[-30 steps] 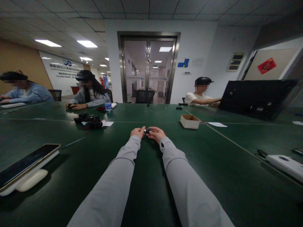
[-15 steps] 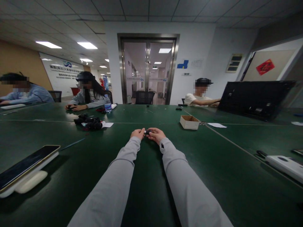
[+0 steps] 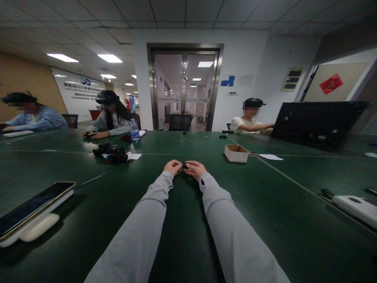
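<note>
Over the middle of the green table (image 3: 188,147), a small dark object (image 3: 184,165) sits between my two hands. My right hand (image 3: 196,169) has its fingers closed on it from the right. At its left end is my left hand (image 3: 173,167), with thumb and fingers pinched together; what they hold, if anything, is too small to make out. Both forearms are in grey sleeves.
An open cardboard box (image 3: 236,153) stands right of my hands. To the left lie black gear (image 3: 113,153), a water bottle (image 3: 134,130) and a phone (image 3: 35,206). A large black monitor (image 3: 318,125) is at right. Three people sit around the table.
My left hand has shifted slightly right, closer to my right hand. The bright end of the small object, seen earlier between the hands, no longer shows.
</note>
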